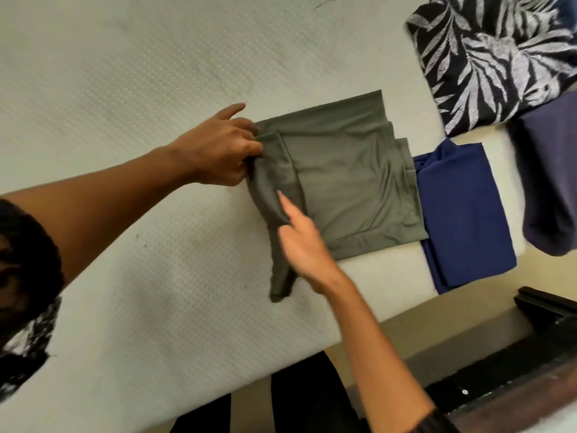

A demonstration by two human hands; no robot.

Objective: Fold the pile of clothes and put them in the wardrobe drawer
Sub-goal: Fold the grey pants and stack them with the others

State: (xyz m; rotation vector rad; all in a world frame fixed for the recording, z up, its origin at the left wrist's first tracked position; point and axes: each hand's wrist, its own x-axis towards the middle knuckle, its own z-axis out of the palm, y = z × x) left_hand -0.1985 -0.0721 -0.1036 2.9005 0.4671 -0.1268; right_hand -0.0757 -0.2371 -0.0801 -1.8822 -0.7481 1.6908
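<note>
An olive green garment (346, 182) lies partly folded on the white mattress (125, 89), with one sleeve trailing toward the near edge. My left hand (218, 148) pinches the garment's left edge near the sleeve's top, index finger stretched out. My right hand (299, 242) grips the sleeve lower down, index finger pointing along it. A folded blue garment (462, 214) lies right of the green one. A black garment with a white leaf print (499, 57) lies at the far right, and a dark purple garment (549, 176) hangs over the mattress edge.
The mattress's near edge runs diagonally across the lower right. Below it are a beige floor (437, 326) and a dark piece of furniture (530, 354). Black patterned cloth (22, 348) sits at the left edge.
</note>
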